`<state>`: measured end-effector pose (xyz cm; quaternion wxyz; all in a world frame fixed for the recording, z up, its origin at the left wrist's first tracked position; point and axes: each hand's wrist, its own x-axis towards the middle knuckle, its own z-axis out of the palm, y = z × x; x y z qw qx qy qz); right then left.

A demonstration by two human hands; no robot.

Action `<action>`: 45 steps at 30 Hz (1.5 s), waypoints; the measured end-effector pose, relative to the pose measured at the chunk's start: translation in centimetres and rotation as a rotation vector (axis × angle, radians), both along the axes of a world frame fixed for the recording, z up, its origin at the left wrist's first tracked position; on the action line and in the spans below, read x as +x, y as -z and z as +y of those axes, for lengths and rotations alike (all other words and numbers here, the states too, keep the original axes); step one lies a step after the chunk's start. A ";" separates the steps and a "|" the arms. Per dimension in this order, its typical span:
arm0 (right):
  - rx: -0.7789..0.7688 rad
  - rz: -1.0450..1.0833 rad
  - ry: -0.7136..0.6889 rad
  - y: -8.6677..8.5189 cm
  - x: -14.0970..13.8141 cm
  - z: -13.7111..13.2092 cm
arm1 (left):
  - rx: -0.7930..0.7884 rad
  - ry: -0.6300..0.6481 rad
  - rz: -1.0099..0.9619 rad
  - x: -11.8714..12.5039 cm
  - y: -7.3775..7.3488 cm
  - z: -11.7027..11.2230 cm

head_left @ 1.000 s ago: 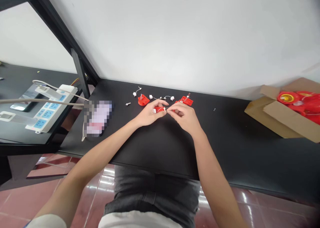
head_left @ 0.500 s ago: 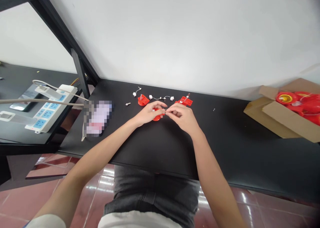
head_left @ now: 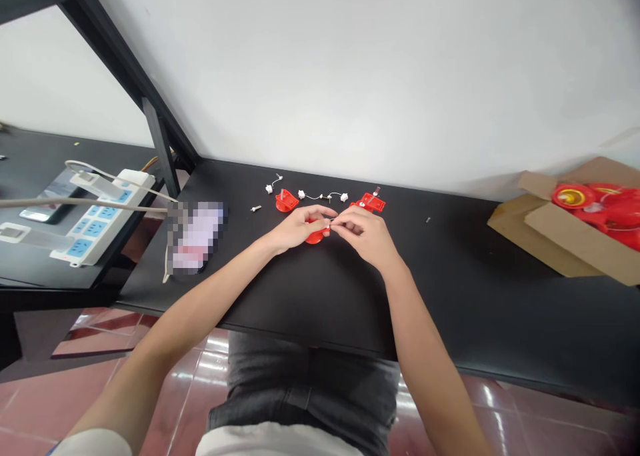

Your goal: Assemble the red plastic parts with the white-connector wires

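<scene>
Head view: left hand (head_left: 299,230) clasping red plastic part (head_left: 315,239) on black bench (head_left: 320,296), right hand (head_left: 363,235) pinching thin wire (head_left: 331,223) above it. Two further red parts (head_left: 287,201) beyond, three white connectors (head_left: 301,193) between; cardboard box (head_left: 545,229) far right.

White wall (head_left: 350,76) behind black desk (head_left: 475,296); glossy reddish tile floor (head_left: 50,403) below.
</scene>
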<state>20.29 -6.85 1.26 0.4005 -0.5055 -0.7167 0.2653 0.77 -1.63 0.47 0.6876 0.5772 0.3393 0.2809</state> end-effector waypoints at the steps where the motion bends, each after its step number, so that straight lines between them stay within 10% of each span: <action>1: 0.000 0.001 -0.001 0.0 0.0 0.0 | -0.004 0.003 -0.002 0.0 0.0 0.0; 15: -0.051 -0.007 0.033 1.1 0.3 0.7 | 0.496 0.021 0.165 -0.7 0.3 0.6; 20: -0.035 -0.017 0.049 1.5 0.4 0.8 | 0.786 -0.441 0.092 -1.9 -1.0 1.5; 25: -0.035 -0.008 0.047 1.4 0.4 0.9 | 0.696 -0.936 0.246 -4.8 -1.1 4.7; 39: -0.233 -0.019 -0.050 1.7 -0.1 0.8 | 0.705 -0.511 1.042 -8.6 0.7 3.8; 45: -0.279 -0.021 -0.097 1.0 -0.1 0.7 | 0.780 -0.413 0.985 -9.9 2.2 2.5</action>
